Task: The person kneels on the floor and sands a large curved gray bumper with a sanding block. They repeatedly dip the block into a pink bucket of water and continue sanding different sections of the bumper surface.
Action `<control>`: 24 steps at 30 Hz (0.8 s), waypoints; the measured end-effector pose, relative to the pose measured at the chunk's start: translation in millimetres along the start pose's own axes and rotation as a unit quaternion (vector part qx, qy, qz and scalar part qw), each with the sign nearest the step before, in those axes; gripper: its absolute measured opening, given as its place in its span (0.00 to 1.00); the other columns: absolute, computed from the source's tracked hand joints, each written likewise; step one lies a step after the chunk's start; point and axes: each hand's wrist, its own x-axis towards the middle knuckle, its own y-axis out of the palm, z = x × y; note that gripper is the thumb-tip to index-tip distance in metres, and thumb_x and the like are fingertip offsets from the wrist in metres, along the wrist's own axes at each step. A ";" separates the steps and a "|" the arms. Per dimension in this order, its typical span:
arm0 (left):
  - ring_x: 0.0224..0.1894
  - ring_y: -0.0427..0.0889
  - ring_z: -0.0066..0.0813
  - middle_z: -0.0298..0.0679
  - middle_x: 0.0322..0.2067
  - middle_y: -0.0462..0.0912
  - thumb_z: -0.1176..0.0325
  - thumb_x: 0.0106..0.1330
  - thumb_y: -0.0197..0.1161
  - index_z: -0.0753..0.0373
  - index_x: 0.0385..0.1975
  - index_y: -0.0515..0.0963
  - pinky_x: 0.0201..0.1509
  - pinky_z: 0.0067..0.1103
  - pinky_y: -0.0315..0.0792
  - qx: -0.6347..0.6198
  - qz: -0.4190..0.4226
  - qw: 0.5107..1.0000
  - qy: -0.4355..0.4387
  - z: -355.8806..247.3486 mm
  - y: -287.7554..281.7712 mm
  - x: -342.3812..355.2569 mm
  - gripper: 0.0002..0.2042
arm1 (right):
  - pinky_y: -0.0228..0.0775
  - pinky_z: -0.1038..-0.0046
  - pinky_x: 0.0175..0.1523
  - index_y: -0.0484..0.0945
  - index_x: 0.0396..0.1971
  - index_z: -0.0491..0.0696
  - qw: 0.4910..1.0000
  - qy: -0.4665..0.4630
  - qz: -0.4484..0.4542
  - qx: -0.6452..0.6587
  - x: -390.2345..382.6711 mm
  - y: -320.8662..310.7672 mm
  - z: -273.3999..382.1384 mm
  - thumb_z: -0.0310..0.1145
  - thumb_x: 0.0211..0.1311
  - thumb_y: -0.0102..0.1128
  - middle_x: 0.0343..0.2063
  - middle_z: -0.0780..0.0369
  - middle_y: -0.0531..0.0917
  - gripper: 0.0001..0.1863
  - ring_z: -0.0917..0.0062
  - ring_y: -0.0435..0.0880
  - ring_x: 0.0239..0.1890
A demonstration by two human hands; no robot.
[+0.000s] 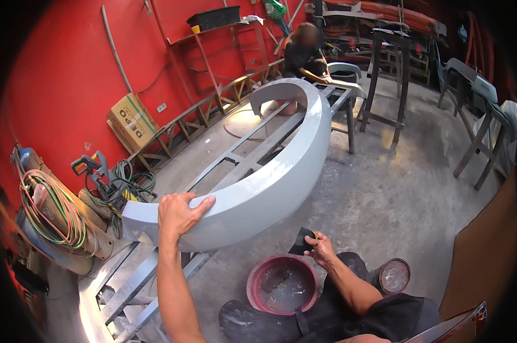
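Observation:
A large curved grey fender flare point(284, 191) lies on a metal frame stand in front of me. My left hand point(179, 214) grips its near end, fingers over the top edge and thumb out along the surface. My right hand point(320, 250) is lower, apart from the flare, and pinches a dark sheet of sandpaper point(299, 242) with a bit of yellow showing by the fingers. Below it, between my knees, stands a maroon basin point(253, 281) of cloudy water; a dark shape shows in the water.
A small can point(394, 276) stands right of my knee. Another person point(306, 54) works at the stand's far end. Gas cylinders with coiled hoses point(52, 208) and a pressure washer point(107, 177) are at left. A cardboard box point(134, 123) leans by the red wall; trestles point(387, 86) stand right.

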 end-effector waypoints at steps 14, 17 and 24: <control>0.38 0.87 0.48 0.54 0.30 0.88 0.29 0.56 0.64 0.65 0.37 0.90 0.58 0.35 0.71 -0.024 0.003 0.999 -0.027 -7.8 -4.6 1.3 0.37 | 0.63 0.59 0.75 0.78 0.64 0.56 0.476 -0.571 0.001 -0.669 58.5 100.1 325.4 0.15 0.55 0.56 0.67 0.63 0.77 0.35 0.61 0.68 0.74; 0.37 0.87 0.49 0.54 0.29 0.88 0.29 0.56 0.64 0.65 0.36 0.90 0.57 0.35 0.72 -0.012 -0.002 1.000 -0.016 -1.4 -3.1 0.6 0.37 | 0.53 0.58 0.81 0.74 0.69 0.64 0.573 -0.462 0.153 -0.659 76.6 77.7 339.2 0.17 0.59 0.57 0.70 0.65 0.73 0.38 0.63 0.57 0.78; 0.39 0.86 0.48 0.52 0.29 0.88 0.33 0.64 0.60 0.63 0.36 0.90 0.56 0.34 0.71 0.000 0.018 0.999 -0.036 -10.5 -3.5 6.7 0.33 | 0.65 0.63 0.76 0.79 0.62 0.54 0.532 -0.573 0.138 -0.608 23.2 118.9 263.9 0.16 0.54 0.64 0.64 0.62 0.80 0.33 0.63 0.67 0.74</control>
